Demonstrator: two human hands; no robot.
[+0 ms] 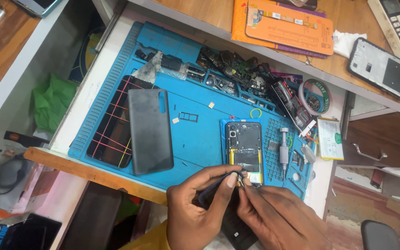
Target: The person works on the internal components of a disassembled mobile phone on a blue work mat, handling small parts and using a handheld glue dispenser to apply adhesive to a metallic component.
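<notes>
Both hands met at the bottom edge of view, just below the blue mat [195,139]. Left hand [195,208] curled, thumb and forefinger pinched on a thin dark strip [214,185] that arced up to the fingertips. Right hand [278,217] closed too, fingertips pressed against the left's at a small yellowish part [240,181]; exactly what was gripped there too small to tell. Under both hands, a dark flat piece [237,227], mostly hidden. Directly beyond the fingertips, nearly touching, lay the opened phone [244,150], back off, long axis running straight away from the person, camera end farthest, lower end nearest the pinch. Right hand slightly nearer to it than left. Just right of phone, a short steel screwdriver [284,153] lying parallel. Well to the left, a dark grey back cover [150,131], also lengthwise away, overlapping a cracked black screen [109,127] streaked with pink and yellow lines. Along the mat's far edge, a heap of small black parts [237,71]; a tape roll [315,96] at right. Farther back on the wooden shelf, an orange card [285,23] and a bare phone frame [387,71].
</notes>
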